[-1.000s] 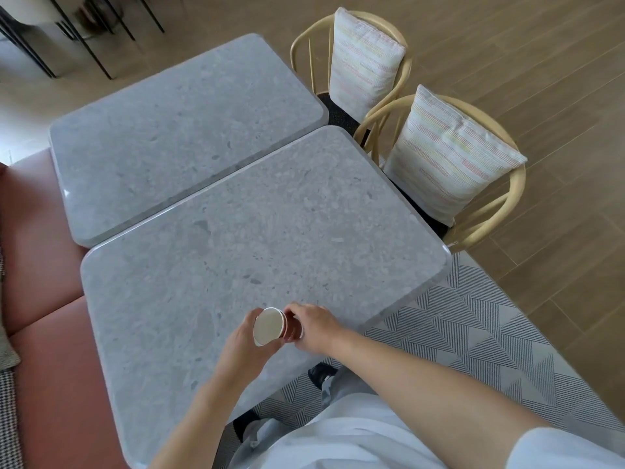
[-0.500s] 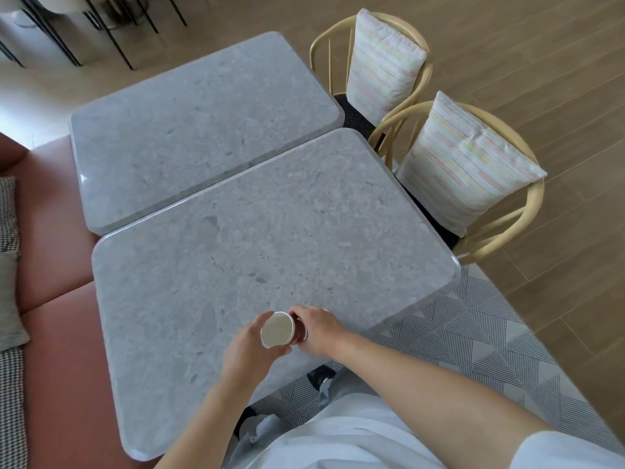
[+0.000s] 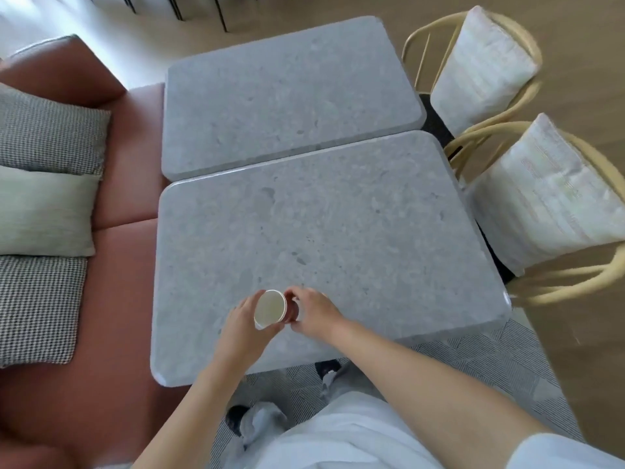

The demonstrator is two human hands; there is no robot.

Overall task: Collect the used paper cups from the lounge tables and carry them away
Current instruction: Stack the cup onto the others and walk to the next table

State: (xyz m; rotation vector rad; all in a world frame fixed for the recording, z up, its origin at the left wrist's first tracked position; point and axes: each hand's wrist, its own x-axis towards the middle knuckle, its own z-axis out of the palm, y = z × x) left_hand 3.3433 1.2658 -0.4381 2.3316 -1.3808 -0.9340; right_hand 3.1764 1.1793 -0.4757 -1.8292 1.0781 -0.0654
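Currently both hands hold the cups [image 3: 270,309] above the near table [image 3: 372,231]: left hand [image 3: 245,328] cups the rim, right hand [image 3: 313,314] grips the base. Grip unchanged since 1 second ago; collection looks complete, carrying pending.

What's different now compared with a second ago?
Mostly the view: the head turned left, so the sofa with its cushions shows more. Both hands, left and right, hold the cup on its side over the near table, as before.
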